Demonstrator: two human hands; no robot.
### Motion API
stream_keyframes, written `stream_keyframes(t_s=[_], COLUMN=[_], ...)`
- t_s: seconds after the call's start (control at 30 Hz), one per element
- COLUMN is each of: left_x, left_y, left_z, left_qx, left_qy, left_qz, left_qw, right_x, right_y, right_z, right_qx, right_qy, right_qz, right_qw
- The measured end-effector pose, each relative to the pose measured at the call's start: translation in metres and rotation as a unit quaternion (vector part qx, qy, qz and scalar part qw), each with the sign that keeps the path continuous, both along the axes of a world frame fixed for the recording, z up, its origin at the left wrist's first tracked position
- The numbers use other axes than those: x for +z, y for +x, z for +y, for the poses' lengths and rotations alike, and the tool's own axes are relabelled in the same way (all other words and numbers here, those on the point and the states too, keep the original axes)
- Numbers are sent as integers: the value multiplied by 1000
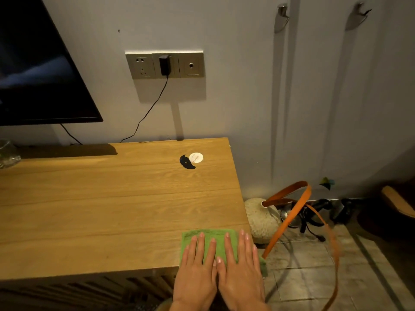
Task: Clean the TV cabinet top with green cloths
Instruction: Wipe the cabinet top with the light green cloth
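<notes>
**Cloth pressed flat at the near right corner of the worktop**

A folded green cloth (212, 242) is held down at the near right corner of the wooden worktop (112, 209), right at the front edge. Both hands are laid on it side by side, fingers spread and flat — the left hand (197, 265) on the left part, the right hand (241, 268) on the right part, with its outer fingers reaching to the worktop's right edge. Nothing is gripped; the cloth is only pressed under open palms.

The step in hand appears to be wiping, taken up at this corner. Most of the surface lies ahead and to the left, so the task is judged far from finished. The next move would call for an even push of the cloth away from the front edge or leftward, with pressure kept on both palms so the fold is not lost.

Further back, a black smear (186, 162) lies touching a small white disc (196, 157) — a spot likely to need firmer rubbing, and the disc may have to be lifted.

As for containers, a clear glass vessel (9, 154) stands at the far left; its contents cannot be made out.
</notes>
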State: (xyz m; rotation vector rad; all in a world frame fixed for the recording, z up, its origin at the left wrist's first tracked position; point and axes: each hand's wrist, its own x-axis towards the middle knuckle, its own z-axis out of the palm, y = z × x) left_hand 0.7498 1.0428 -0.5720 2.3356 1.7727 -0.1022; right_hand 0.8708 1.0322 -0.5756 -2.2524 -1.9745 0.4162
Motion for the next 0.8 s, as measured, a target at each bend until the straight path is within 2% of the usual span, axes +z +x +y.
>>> stream_keyframes(t_s=[0.17, 0.43, 0.8], left_x=[-16, -37, -43], left_y=[3, 27, 60], left_z=[35, 154, 348], left_qx=[0, 6, -7], left_qy=[55, 66, 70], left_qz=[-46, -75, -53], left_qw=[997, 995, 996], right_x=[-7, -36, -43], right_y=[9, 32, 63], right_z=[34, 156, 345], right_qx=[-3, -3, -34], right_qy=[21, 13, 4], right_qz=[10, -3, 30], right_qw=[1000, 1000, 999])
